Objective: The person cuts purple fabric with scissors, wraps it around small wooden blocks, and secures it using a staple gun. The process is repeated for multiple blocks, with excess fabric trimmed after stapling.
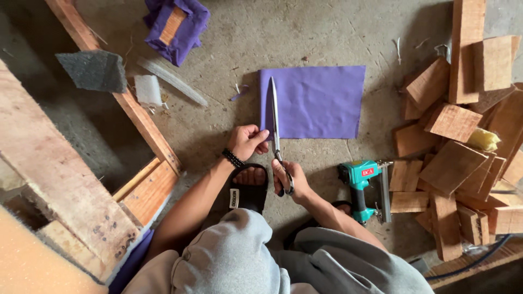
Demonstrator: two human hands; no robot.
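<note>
A purple rectangular sheet of fabric lies flat on the concrete floor. My right hand grips the handles of long metal scissors, whose blades run up along the sheet's left edge. My left hand pinches the sheet's near left corner, just left of the blades. I am squatting, with a black sandal on my left foot below the hands.
A teal staple gun lies right of my right hand. A heap of wooden blocks fills the right side. A wooden frame runs along the left, with grey foam, white foam scraps and a purple-wrapped block beyond.
</note>
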